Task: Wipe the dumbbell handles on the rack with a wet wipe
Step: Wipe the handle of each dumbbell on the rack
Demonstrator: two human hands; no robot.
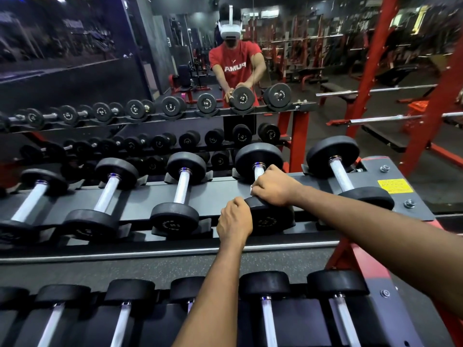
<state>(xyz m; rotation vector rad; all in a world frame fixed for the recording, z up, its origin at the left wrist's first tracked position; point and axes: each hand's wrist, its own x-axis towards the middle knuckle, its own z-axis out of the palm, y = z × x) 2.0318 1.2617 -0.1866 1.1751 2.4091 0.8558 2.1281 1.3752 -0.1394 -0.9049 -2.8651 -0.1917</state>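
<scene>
Black dumbbells with silver handles lie in a row on the top shelf of the rack [220, 189]. My right hand [274, 185] is wrapped round the handle [258, 170] of the second dumbbell from the right, and a sliver of white wet wipe [251, 188] shows under its fingers. My left hand [234, 220] grips the near black head [271, 219] of that same dumbbell at its left edge. Most of the handle is hidden by my right hand.
More dumbbells lie left [181, 186] and right [342, 175] on the same shelf, and a lower shelf [300, 319] carries another row. A mirror [175, 71] behind shows a person in a red shirt. Red rack frames [370, 71] and barbells stand to the right.
</scene>
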